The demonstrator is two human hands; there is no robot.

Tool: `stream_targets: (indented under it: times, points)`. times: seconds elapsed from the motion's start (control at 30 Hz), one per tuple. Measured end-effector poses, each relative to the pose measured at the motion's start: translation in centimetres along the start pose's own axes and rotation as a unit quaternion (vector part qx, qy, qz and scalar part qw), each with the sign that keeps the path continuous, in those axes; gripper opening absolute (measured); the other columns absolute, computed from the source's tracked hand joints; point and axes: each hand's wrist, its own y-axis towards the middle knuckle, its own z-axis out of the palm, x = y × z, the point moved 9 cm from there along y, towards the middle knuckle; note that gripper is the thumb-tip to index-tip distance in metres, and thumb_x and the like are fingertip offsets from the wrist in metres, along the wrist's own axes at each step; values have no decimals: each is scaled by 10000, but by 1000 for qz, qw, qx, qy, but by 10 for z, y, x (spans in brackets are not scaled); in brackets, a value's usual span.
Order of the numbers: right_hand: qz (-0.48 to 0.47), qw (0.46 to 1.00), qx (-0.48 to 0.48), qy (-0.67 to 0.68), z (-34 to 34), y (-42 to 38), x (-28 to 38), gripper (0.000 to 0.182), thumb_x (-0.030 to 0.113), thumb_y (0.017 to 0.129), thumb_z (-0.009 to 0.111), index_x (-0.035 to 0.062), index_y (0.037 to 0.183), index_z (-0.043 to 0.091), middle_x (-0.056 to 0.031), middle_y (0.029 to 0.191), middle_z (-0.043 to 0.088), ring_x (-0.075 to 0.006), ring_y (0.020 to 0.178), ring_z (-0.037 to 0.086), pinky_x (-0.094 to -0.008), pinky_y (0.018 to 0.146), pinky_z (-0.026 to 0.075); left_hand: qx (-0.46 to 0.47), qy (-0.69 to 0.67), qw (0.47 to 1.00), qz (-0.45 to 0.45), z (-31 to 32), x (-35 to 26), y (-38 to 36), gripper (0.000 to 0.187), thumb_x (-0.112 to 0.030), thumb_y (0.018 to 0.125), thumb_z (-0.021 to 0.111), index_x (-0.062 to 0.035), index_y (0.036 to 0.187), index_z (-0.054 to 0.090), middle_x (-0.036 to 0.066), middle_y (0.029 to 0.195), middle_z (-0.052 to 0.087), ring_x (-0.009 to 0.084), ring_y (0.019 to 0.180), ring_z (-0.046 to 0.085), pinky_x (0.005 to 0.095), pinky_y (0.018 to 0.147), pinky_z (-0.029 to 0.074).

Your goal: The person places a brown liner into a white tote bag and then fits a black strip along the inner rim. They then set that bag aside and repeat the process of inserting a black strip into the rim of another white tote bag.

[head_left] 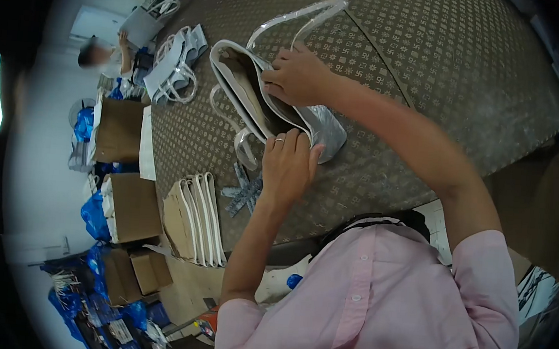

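Observation:
A grey tote bag point(327, 130) with a pale rim lies on the patterned table, its mouth open and a beige lining visible. One handle point(285, 19), wrapped in clear plastic, stretches away across the table; the other handle point(247, 147) hangs on the near left side. My left hand point(287, 165), with a ring on it, grips the rim at the lower corner, fingertips over the edge. On the far long edge, my right hand point(300, 78) has its fingers curled over the rim near the handle's base. Part of the right fingertips is hidden inside the bag.
Several flat pale-edged bag pieces point(196, 217) stand at the table's left edge, beside crumpled grey strips point(244, 190). More finished-looking bags point(178, 65) lie at the far left. Beyond are cardboard boxes point(134, 208), blue plastic bags point(95, 216) and another person point(114, 60) holding a bag.

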Motion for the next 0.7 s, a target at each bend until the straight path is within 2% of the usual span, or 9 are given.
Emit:
stream_targets:
  times: [0.07,0.1,0.17,0.27,0.4,0.53,0.6,0.63,0.7]
  points:
    - [50,990,129,-18,16,-1,-10,131,256,815,562,156,853,638,-19,732,631,-220,789,607,-380,764,385,6,-3,1000,20,1,-1,0,223,-247,849,569,-57,745,518,99,711,515,258,709,517,376,668,386]
    - [55,990,124,-20,15,-2,-16,131,256,815,562,156,853,638,-19,732,631,-220,789,607,-380,764,385,6,-7,1000,24,0,0,0,226,-242,863,556,-58,740,515,102,691,519,262,690,518,373,651,388]
    - [113,989,79,61,10,-7,-35,120,198,775,539,160,842,631,-19,676,627,-236,671,608,-375,697,375,26,-15,999,23,-2,2,-2,236,-239,873,548,-57,727,512,101,659,516,266,657,515,374,631,388]
    - [152,984,8,93,5,-22,-48,110,173,733,534,135,792,619,-28,662,626,-234,657,610,-381,686,375,25,-50,998,26,-6,6,-3,250,-206,869,567,-55,681,503,104,608,497,276,594,491,381,579,374]
    - [157,985,-10,76,5,-28,-51,67,153,719,548,114,711,603,-45,651,628,-240,635,611,-390,672,390,28,-79,994,64,-8,-1,-1,276,-150,845,603,-57,613,486,106,575,470,272,542,461,377,520,350]
    - [141,977,-107,123,9,-28,-47,69,115,692,559,97,629,580,-61,599,612,-250,554,591,-404,646,413,41,-94,989,102,-5,-5,-1,267,-183,856,580,-60,632,503,97,572,493,260,557,504,369,537,378]
    - [159,972,-111,131,2,-30,-46,79,108,687,557,95,613,581,-68,595,610,-250,558,592,-401,648,415,22,-116,992,46,-6,3,-4,274,-175,855,574,-44,626,503,109,563,484,281,557,503,384,526,379]
    - [158,972,-117,127,-3,-31,-44,79,108,687,557,95,613,581,-68,595,610,-250,558,592,-401,648,415,18,-113,992,52,-9,0,-3,274,-175,855,574,-44,626,503,109,563,484,281,557,503,384,526,379]
    - [178,972,-85,130,-2,-31,-44,78,110,689,557,100,619,590,-72,600,610,-250,583,597,-393,655,411,44,-182,980,-62,-8,15,-1,286,-184,861,565,-25,632,503,126,569,485,308,567,503,404,535,384]
